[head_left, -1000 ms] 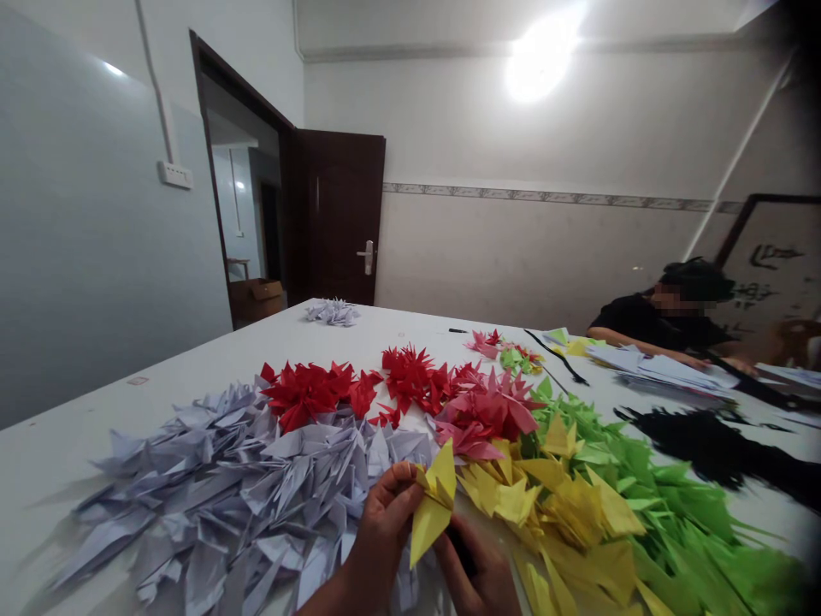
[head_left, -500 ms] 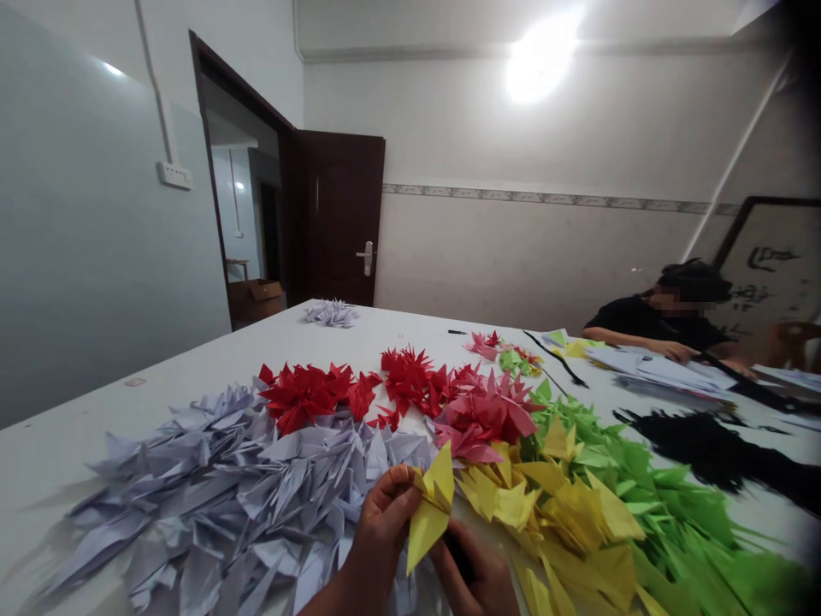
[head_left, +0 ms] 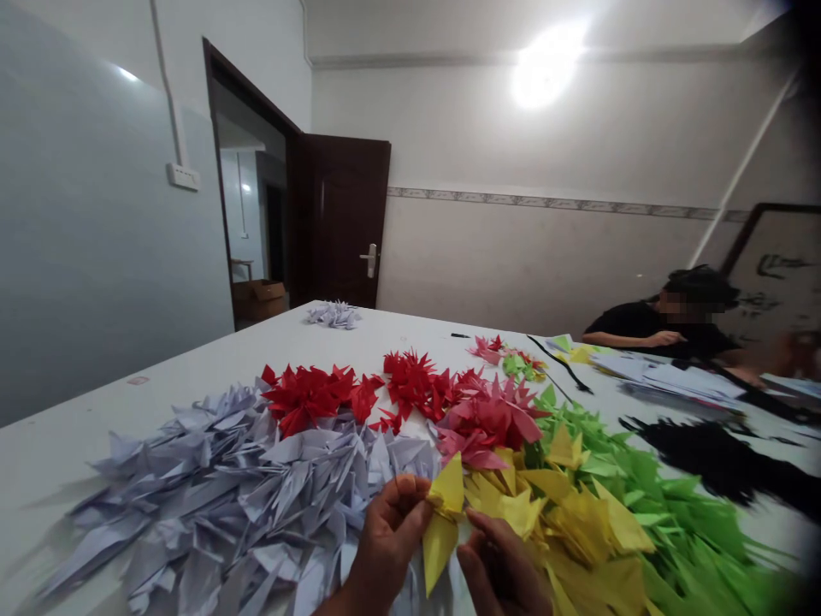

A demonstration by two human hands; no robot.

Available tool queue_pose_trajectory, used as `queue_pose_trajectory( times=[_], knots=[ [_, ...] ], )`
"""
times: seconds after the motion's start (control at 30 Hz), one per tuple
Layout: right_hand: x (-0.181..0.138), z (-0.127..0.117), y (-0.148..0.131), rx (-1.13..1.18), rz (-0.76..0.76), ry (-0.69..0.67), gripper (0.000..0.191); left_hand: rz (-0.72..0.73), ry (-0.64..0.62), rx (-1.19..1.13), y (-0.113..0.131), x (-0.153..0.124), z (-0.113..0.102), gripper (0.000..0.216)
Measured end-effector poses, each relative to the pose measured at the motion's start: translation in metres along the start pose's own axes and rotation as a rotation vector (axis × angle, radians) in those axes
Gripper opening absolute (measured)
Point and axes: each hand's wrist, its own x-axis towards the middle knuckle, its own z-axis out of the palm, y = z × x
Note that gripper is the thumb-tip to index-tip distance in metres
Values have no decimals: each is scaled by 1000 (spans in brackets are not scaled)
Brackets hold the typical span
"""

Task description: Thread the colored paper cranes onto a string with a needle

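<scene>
Between the thumb and fingers of my left hand (head_left: 394, 535) is a yellow folded paper crane (head_left: 442, 539), its two wings pointing up and down. My right hand (head_left: 500, 560) is just right of it, fingers curled, with the index fingertip at the crane's small side point and the thumb apart below. Whether that fingertip touches the paper is hard to tell. White folded paper cranes (head_left: 256, 505) spread in a heap to the left. Yellow cranes (head_left: 577, 522) lie beside my right hand, with green ones (head_left: 680, 513) beyond them.
Red cranes (head_left: 308, 398) and pink cranes (head_left: 493, 419) lie behind the hands. A small white pile (head_left: 333, 314) sits at the table's far corner. At right are black strands (head_left: 699, 453), paper sheets (head_left: 667, 376) and a seated person (head_left: 641, 323).
Both hands and the yellow crane have shifted slightly right and down in view. My right hand has come from partly behind the crane to its right side, showing its thumb and index finger.
</scene>
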Motion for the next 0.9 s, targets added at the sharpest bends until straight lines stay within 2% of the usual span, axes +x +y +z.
queue_pose_trajectory(
  times=[0.07, 0.13, 0.27, 0.4, 0.47, 0.57, 0.67, 0.73, 0.8, 0.9],
  knots=[
    [7, -4, -4, -45, -108, -94, 24, 43, -32, 88, 0, -3, 1, 34],
    [12, -5, -8, -110, -141, -131, 18, 69, -71, 167, -2, -6, -1, 35],
    [18, -3, -18, -165, -80, -90, 4, 123, -95, 302, -7, -7, -5, 38],
    [14, -10, -32, -199, -19, -56, 3, 187, -123, 390, -12, -8, -7, 40],
    [3, -28, -41, -226, 4, -47, 4, 228, -176, 427, -14, -11, -7, 37],
    [-26, -72, -52, -345, 35, -21, 8, 302, -260, 527, -16, -17, -6, 30],
    [-55, -120, -55, -495, 96, 45, 8, 438, -357, 657, -18, -25, -3, 20],
    [-67, -142, -50, -590, 153, 81, 10, 544, -434, 722, -18, -30, 1, 16],
    [-73, -152, -44, -657, 261, 120, 16, 613, -512, 753, -18, -35, 4, 17],
    [-75, -152, -38, -677, 389, 195, 31, 610, -628, 761, -20, -41, 6, 18]
  ],
)
